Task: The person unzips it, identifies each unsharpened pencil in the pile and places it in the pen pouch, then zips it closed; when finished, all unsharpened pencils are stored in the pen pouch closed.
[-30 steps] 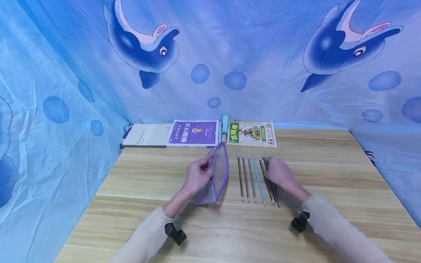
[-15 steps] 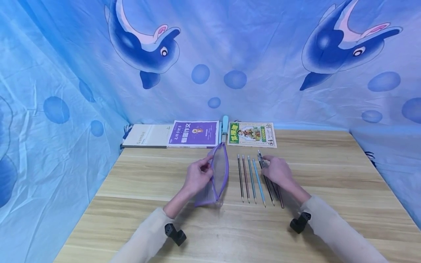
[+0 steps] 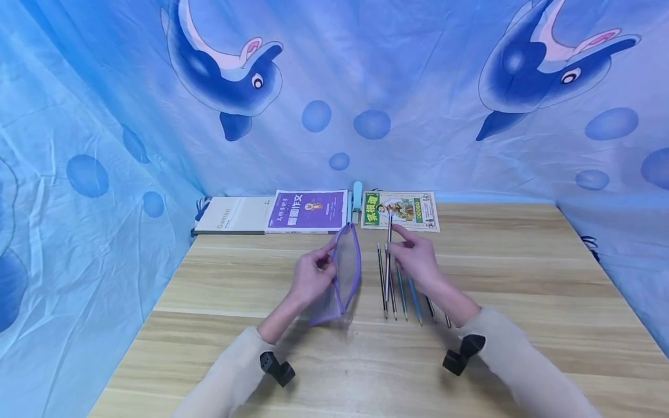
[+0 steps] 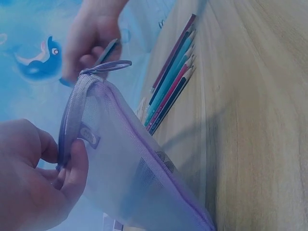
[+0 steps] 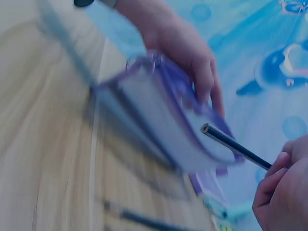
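My left hand pinches one edge of a translucent mesh zip pouch with purple trim. The pouch stands on the table with its mouth gaping toward the right. In my right hand is a dark pencil, pinched between thumb and fingers and raised off the table. The right wrist view has this pencil pointing at the pouch's opening, its end in front of the mesh. A row of several pencils, dark, reddish and blue, lies below the right hand, which partly covers them.
Along the table's back edge lie a white Gambit book, a purple book and a green-and-yellow booklet. A light-blue object lies between the last two. A blue dolphin-print curtain hangs behind the wooden table.
My right hand has picked a dark pencil from the right end of the row and carried it left toward the pouch. The left hand keeps its hold on the pouch.
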